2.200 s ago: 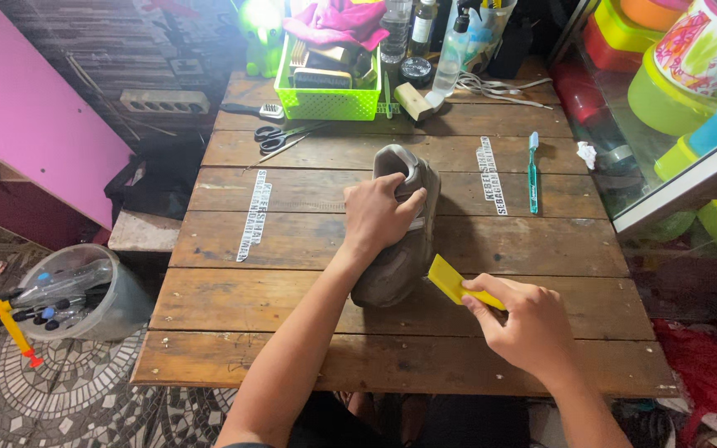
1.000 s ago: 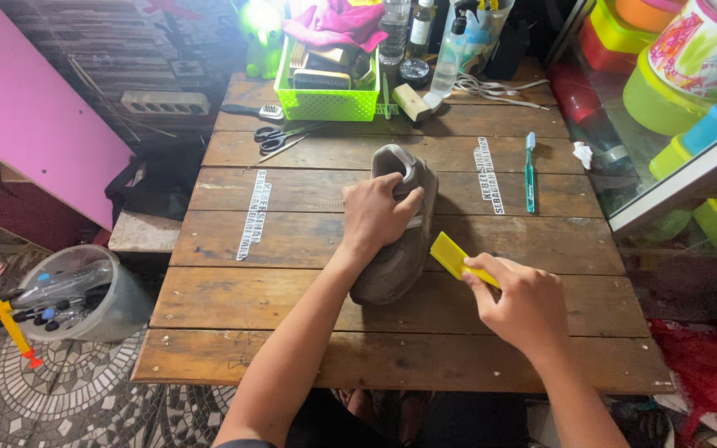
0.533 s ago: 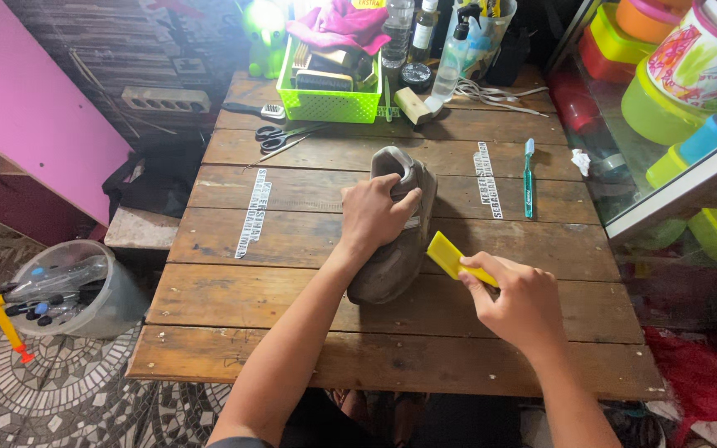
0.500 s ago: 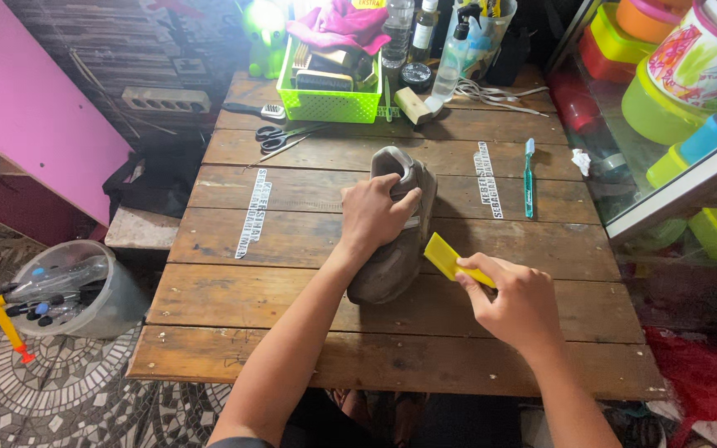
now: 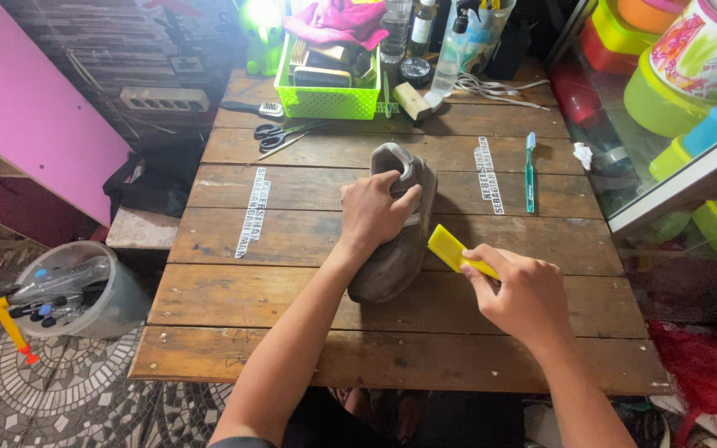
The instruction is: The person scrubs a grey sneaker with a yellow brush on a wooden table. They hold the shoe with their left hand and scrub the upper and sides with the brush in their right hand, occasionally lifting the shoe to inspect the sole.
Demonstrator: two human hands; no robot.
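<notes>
Two hands at work on one grey shoe, which lies in the middle of the wooden table, toe toward the near edge. Going by the look of it, cleaning is mid-way: the suede upper reads evenly dull, no clear line between worked and unworked patches, so how much is left cannot be told.

Left hand: fingers curled over the heel and collar, gripping the shoe and pinning it down.

Right hand: thumb and fingers pinched closed around the near end of a yellow block; its far end sits just beside the shoe's right flank, possibly touching.

Further right and far: a green toothbrush, lying untouched. Scissors and green basket at the far side.
</notes>
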